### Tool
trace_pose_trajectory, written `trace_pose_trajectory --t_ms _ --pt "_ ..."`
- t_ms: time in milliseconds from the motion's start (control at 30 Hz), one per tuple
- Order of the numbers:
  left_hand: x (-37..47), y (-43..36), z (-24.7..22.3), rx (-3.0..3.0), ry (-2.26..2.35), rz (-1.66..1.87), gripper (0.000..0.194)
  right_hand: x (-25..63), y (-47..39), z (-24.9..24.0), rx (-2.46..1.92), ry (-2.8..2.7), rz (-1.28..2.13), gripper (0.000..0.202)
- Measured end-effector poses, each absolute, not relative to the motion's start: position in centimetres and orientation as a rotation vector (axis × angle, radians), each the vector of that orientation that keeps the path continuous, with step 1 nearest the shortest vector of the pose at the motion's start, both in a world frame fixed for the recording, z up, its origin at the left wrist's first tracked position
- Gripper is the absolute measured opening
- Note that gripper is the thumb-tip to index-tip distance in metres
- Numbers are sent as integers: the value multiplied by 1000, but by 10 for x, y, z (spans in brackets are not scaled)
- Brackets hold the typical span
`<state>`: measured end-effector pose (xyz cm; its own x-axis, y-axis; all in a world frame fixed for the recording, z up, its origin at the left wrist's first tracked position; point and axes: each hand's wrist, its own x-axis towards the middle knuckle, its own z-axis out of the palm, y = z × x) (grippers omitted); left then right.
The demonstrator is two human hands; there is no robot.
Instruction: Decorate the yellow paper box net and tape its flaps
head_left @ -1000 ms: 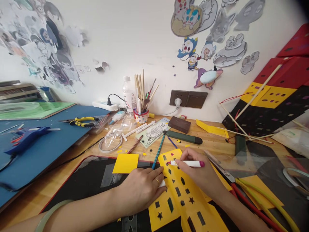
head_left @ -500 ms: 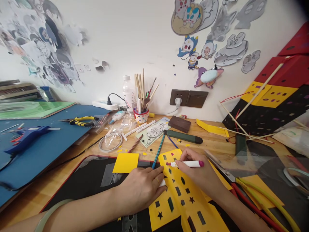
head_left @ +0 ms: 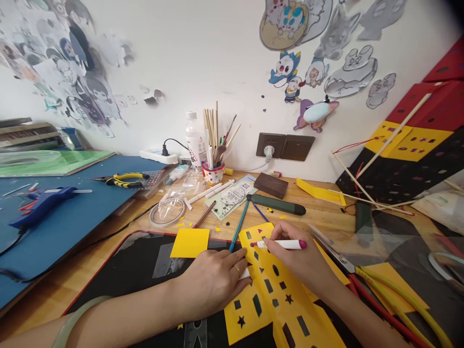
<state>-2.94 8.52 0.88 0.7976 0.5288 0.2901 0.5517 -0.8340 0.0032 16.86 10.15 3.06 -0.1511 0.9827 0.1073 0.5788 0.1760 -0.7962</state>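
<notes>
My right hand (head_left: 290, 249) grips a white marker (head_left: 288, 244) with a pink end, its pink tip at the upper left part of a yellow paper sheet (head_left: 266, 309). Many small shapes are cut out of this sheet: stars, rectangles and diamonds. My left hand (head_left: 219, 275) lies over the sheet's left edge, fingers pressing down, and a small white piece (head_left: 245, 274) pokes out between its fingers. Just beyond that hand are a yellow paper square (head_left: 190, 242) and a teal pen (head_left: 239, 226). The sheet rests on a black mat (head_left: 134, 270).
Large scissors (head_left: 342, 261) with red and yellow handles lie right of my right hand. Farther back are a green-handled cutter (head_left: 279, 204), a dark block (head_left: 270, 185) and a cup of sticks (head_left: 213, 173). Pliers (head_left: 125, 180) and a blue glue gun (head_left: 47, 205) lie left on a blue board (head_left: 97, 193).
The view has shifted slightly. Both hands keep nearly the same places, and the marker's tip stays at the sheet's upper left part.
</notes>
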Motion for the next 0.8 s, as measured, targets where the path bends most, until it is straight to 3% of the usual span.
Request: trace_pose_trajectory --t_ms 800 --pt "-30 86 8 -2901 -883 -432 30 169 102 31 -1494 -1818 817 20"
